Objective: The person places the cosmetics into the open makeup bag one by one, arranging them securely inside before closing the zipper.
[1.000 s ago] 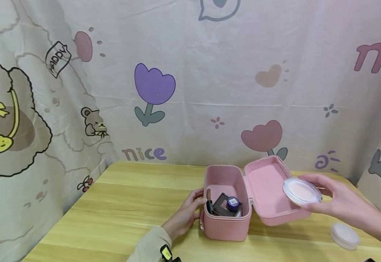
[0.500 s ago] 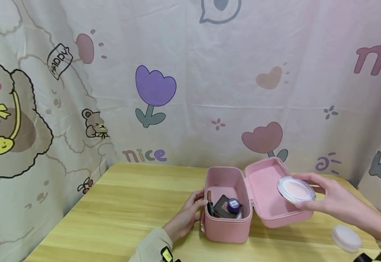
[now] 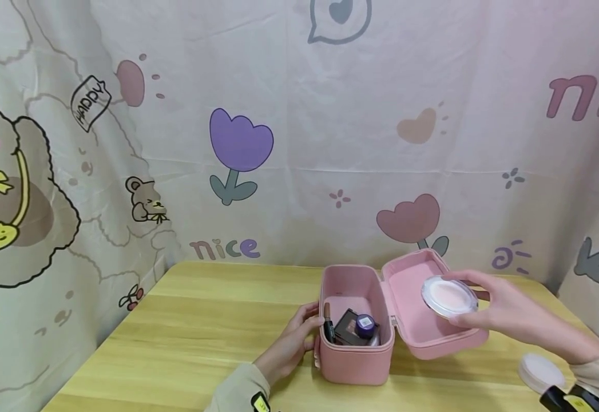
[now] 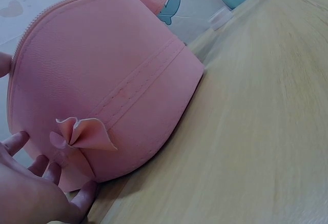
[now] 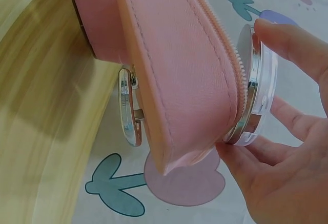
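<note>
A pink zippered makeup case (image 3: 353,366) stands on the table with its lid (image 3: 445,343) swung out to the right. My left hand (image 3: 291,343) rests against its left side; in the left wrist view the fingers (image 4: 38,167) touch the outer wall beside a pink bow (image 4: 84,134). My right hand (image 3: 495,306) pinches a round, clear-rimmed powder compact (image 3: 448,296) by its edge, above the open lid. Inside the case lie a dark palette (image 3: 348,329), a small purple-capped jar (image 3: 365,325) and a brown-and-black stick (image 3: 328,323), leaning on the wall.
A round whitish container (image 3: 538,372) stands on the wooden table (image 3: 217,320) near the right wrist. A printed cloth (image 3: 304,114) hangs behind the table. A metal handle (image 5: 130,106) sticks out from the lid's outer side.
My right hand has carried the compact leftward over the lid. The left hand stays at the case's side, and the case has not moved on the table.
</note>
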Available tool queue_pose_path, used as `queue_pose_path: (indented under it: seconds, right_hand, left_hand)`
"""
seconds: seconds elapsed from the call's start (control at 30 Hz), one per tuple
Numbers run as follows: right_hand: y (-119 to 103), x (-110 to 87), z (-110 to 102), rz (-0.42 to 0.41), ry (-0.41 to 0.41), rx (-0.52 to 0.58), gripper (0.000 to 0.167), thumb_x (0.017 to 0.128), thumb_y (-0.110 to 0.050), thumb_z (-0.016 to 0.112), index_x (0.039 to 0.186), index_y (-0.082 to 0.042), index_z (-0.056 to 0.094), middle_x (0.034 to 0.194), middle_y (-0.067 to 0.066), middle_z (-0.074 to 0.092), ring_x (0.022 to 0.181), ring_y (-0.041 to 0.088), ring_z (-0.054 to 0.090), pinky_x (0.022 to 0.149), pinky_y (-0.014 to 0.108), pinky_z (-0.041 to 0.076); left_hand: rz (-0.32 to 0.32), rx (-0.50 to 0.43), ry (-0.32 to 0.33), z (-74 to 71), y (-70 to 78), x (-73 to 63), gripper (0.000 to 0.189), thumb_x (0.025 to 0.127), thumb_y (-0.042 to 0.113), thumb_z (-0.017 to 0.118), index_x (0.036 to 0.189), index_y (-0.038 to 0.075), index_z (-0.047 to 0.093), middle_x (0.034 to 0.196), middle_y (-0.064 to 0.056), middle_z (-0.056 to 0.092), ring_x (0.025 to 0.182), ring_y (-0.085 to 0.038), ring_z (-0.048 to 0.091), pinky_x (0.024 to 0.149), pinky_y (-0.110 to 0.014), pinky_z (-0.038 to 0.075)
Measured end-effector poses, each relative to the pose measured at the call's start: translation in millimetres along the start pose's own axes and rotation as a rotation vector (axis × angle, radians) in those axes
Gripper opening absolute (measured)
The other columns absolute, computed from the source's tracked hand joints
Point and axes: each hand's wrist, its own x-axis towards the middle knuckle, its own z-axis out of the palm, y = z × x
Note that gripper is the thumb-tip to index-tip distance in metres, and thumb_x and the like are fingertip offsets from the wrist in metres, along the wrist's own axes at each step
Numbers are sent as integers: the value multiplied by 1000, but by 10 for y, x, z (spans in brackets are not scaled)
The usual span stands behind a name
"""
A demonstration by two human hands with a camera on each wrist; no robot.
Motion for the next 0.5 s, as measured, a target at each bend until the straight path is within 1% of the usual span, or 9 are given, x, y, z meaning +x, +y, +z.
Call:
queue_pose_path:
  seconds: [0.1, 0.23, 0.4, 0.5]
  right_hand:
    - [-12, 40, 4, -7, -7, 0, 62, 70, -12, 83, 126, -2, 58, 120, 21, 60, 102, 47, 59, 75, 46, 50]
    - [-50, 74, 3, -10, -18, -7, 62, 70, -11, 83, 126, -1, 57, 121, 24, 59, 101, 48, 59, 76, 50, 51]
    - [-88, 90, 26, 11, -34, -28, 65, 69, -13, 84, 127, -2, 57, 124, 26, 56, 100, 48, 59, 76, 52, 50]
    - [-111, 107, 44, 15, -34, -48, 66, 68, -14, 85, 126, -4, 58, 122, 24, 58, 99, 45, 61, 74, 48, 50]
  left_hand:
    - [-2, 0, 4, -6, -15, -1, 60, 95, 21, 52, 145, -3, 28, 147, -24, 28, 122, -27, 42, 89, -39, 46]
    - [1, 2, 3, -9, -13, -1, 60, 95, 22, 52, 145, -2, 28, 147, -24, 27, 123, -27, 41, 90, -41, 45]
    - [-1, 1, 1, 0, 3, -6, 60, 95, 22, 52, 145, -3, 28, 147, -24, 27, 122, -26, 42, 90, -39, 46]
    - [-5, 2, 0, 2, 6, -10, 61, 95, 22, 52, 145, -3, 28, 147, -24, 28, 122, -27, 42, 90, -39, 45]
